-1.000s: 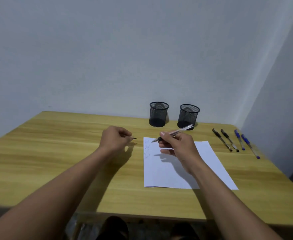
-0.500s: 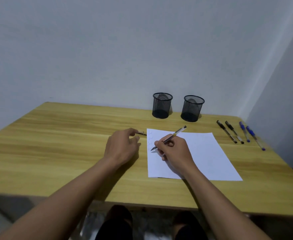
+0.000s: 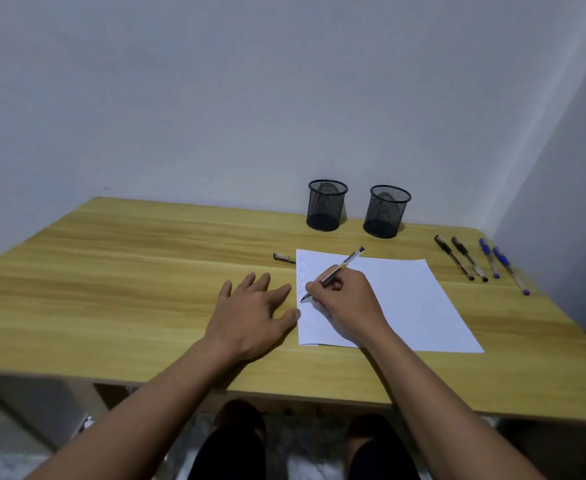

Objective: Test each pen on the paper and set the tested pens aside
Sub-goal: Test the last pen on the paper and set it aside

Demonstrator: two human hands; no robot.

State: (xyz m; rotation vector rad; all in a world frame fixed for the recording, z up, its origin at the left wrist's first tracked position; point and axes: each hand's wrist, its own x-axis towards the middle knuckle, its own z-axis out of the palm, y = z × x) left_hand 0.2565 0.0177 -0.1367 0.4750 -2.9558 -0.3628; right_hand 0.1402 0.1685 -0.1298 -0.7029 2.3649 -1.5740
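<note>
While the right hand grips the clear-barrelled black pen, tip on the white paper sheet under four faint scribbles, the left hand lies flat, fingers spread, empty. Advice: light pressure, short stroke, thumb pinning the sheet's edge.

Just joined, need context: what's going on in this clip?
A person is testing pens at a wooden table. The right hand holds a clear pen with its tip on the sheet of paper, beside a few short scribbles near the left edge. The left hand lies open and flat, with the thumb at the sheet's edge. A pen cap lies off the top-left corner. Four pens lie in a row to the right; two mesh cups stand behind.
</note>
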